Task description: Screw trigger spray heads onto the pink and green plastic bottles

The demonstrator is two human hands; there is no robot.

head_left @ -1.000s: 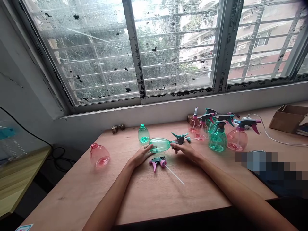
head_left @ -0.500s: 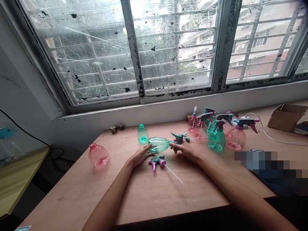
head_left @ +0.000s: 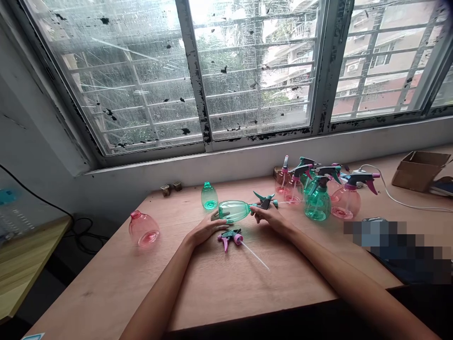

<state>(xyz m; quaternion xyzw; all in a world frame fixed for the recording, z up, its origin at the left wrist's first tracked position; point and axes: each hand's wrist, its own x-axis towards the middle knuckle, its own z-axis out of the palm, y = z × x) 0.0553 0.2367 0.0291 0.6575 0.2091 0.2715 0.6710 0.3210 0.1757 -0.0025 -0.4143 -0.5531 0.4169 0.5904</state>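
Observation:
A clear green bottle [head_left: 233, 210] lies on its side, its base toward my left hand [head_left: 207, 227], whose fingers and thumb are closed around that end. At the bottle's neck end, my right hand [head_left: 267, 216] grips a green-and-black trigger spray head [head_left: 264, 202]. Its thin tube points right, away from the bottle. Whether the right fingertips also touch the bottle neck, I cannot tell. On the table just in front of both hands rests a pink-and-black trigger spray head [head_left: 230, 237] with a white tube.
An open green bottle [head_left: 209, 196] stands behind my left hand, and an open pink bottle [head_left: 144, 229] farther left. Several assembled spray bottles [head_left: 317, 203] cluster to the right. Beyond them are a white cable [head_left: 392, 198] and a cardboard box [head_left: 421, 171]. A blurred dark item lies at right.
The green spray head has tilted and risen slightly with my right hand. My left fingers have shifted on the bottle's base end. The other bottles and the pink spray head stay put.

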